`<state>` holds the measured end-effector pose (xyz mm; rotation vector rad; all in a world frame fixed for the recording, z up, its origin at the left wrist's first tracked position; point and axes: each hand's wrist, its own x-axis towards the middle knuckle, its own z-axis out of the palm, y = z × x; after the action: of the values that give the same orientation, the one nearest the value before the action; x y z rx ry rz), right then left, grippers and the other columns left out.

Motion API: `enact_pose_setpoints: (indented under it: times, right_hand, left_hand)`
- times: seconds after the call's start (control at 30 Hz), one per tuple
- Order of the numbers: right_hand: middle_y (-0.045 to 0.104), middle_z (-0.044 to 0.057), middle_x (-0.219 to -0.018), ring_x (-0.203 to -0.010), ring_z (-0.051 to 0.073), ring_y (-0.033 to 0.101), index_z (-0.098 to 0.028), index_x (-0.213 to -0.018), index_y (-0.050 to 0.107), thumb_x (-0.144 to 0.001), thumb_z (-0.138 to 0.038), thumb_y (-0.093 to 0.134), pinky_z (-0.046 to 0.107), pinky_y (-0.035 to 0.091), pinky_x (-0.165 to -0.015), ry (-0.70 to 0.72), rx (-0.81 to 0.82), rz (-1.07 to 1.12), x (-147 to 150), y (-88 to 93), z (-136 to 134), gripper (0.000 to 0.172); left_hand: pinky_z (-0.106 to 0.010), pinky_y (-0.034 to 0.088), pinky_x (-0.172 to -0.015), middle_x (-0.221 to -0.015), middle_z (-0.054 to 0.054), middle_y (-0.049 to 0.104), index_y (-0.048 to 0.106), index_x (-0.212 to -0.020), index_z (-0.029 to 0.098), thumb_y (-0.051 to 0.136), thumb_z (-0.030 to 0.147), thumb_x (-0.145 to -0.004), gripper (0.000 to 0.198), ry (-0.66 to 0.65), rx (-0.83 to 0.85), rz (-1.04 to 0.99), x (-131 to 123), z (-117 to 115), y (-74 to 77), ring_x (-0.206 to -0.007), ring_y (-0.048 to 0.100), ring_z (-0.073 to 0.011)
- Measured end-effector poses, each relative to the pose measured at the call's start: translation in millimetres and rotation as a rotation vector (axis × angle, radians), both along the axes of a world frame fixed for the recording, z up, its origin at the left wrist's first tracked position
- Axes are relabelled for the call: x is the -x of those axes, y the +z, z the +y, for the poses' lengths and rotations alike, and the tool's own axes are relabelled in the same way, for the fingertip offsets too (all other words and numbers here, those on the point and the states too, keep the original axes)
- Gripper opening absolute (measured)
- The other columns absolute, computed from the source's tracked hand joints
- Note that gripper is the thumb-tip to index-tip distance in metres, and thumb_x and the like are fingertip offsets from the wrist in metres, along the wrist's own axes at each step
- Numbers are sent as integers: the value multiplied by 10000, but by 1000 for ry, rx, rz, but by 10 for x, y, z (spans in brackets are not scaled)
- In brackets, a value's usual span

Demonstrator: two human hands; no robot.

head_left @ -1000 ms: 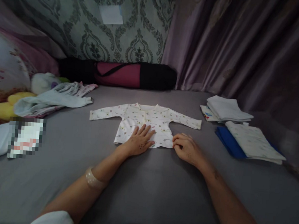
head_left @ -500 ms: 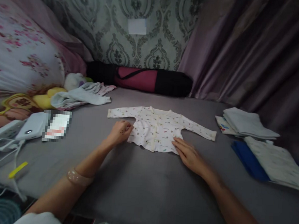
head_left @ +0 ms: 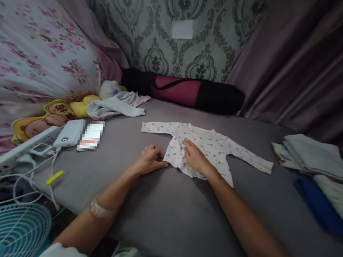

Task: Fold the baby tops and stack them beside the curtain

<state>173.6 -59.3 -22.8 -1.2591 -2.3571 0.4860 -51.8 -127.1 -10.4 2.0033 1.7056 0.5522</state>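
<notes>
A small white printed baby shirt [head_left: 211,145] lies spread flat on the grey bed sheet [head_left: 165,218], sleeves stretched out to both sides. My left hand [head_left: 148,161] rests at the shirt's lower left corner, fingers curled and pinching the hem. Flat on the left half of the shirt's body lies my right hand [head_left: 195,157], fingers stretched out and pressing the cloth down. My left wrist wears a pale bangle [head_left: 101,210].
Folded white and blue cloths [head_left: 318,162] are stacked at the right. Loose baby clothes [head_left: 117,106] and plush toys lie at the back left beside a flowered pillow. A rolled mat bag [head_left: 188,92] lies along the wall. A power strip, power bank, cables and fan [head_left: 12,227] sit at left.
My right hand has moved from the shirt's lower right hem onto its left half. My left hand stays at the lower left corner. The camera has turned left.
</notes>
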Motion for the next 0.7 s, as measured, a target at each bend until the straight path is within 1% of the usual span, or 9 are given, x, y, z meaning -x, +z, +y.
enact_pose_setpoints:
  times: [0.13,0.23,0.37,0.47,0.57,0.7]
  right_hand:
    - [454,199,-1479,-1419,263,361,-76,-1393,507,-959,-203,367,427,293,-1175,-87,15,-64,49,-152,1,473]
    - [437,181,-1497,-1434,269,331,-94,-1415,480,-980,-235,318,464,267,-1182,-100,-30,-77,42,-224,-48,485]
    - [431,182,-1501,-1431,259,337,-76,-1414,472,-986,-233,287,446,256,-1188,-117,-70,-81,57,-259,-87,492]
    - [435,180,-1498,-1430,255,339,-78,-1406,483,-984,-228,290,440,255,-1190,-127,-71,-75,70,-261,-93,488]
    - [436,183,-1497,-1428,268,342,-81,-1403,488,-984,-229,284,464,266,-1182,-125,-72,-73,72,-258,-96,488]
    - [429,202,-1497,-1420,293,351,-42,-1393,492,-984,-231,270,480,272,-1177,-119,-86,-74,66,-256,-104,503]
  left_hand:
    - [-346,420,-808,-919,-65,597,683,-838,192,626,444,-819,260,51,-5,-19,-63,33,-23,-883,535,-218]
    - [-290,417,-712,-809,-35,618,635,-815,178,544,354,-852,201,62,23,-145,-124,52,-4,-762,542,-172]
    - [-256,410,-623,-712,8,625,538,-886,195,465,344,-888,166,152,50,-384,-207,37,17,-633,546,-134]
    - [-254,416,-603,-674,28,616,473,-963,207,462,352,-890,163,162,88,-499,-284,30,-19,-584,549,-129]
    - [-253,392,-593,-649,51,580,450,-1022,209,511,280,-834,210,149,33,-449,-360,36,-67,-578,519,-130]
    - [-255,367,-593,-646,56,541,464,-1088,208,463,191,-800,289,129,-42,-309,-375,41,-75,-574,487,-134]
